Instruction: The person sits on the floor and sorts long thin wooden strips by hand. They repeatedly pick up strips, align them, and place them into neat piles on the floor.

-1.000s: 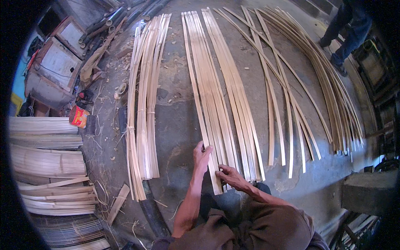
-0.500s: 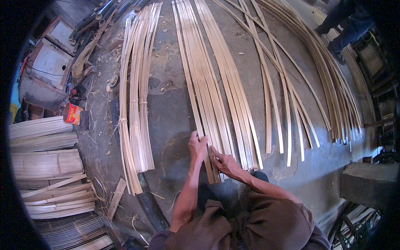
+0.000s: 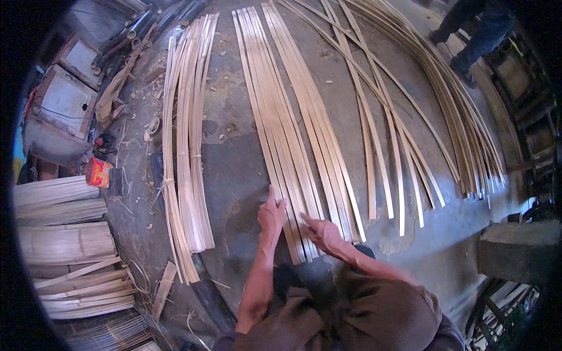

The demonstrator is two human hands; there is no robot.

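Long, thin, pale bamboo strips (image 3: 270, 105) lie side by side on the floor in front of me, their near ends close to my body. My left hand (image 3: 271, 215) rests at the left edge of this group, index finger stretched along the outer strip and thumb apart. Over the right part of the near ends is my right hand (image 3: 323, 234), slightly blurred, its index finger pointing left across the strips. Neither hand shows a strip gripped in it. Just to the right, a second group of strips (image 3: 319, 126) runs alongside, separated by a narrow gap.
Tied strip bundles (image 3: 190, 146) lie to the left. Loose crossed strips (image 3: 383, 99) and a darker bundle (image 3: 462, 134) lie to the right. Stacked slats (image 3: 67, 243) and a red-orange container (image 3: 98, 173) are far left. A person's legs (image 3: 480, 47) stand at top right.
The leftmost strip, earlier set apart by a gap, now lies against the others. My left hand has shifted slightly left; my right fingers have lifted from the dark gap between strips. The view has tilted slightly.
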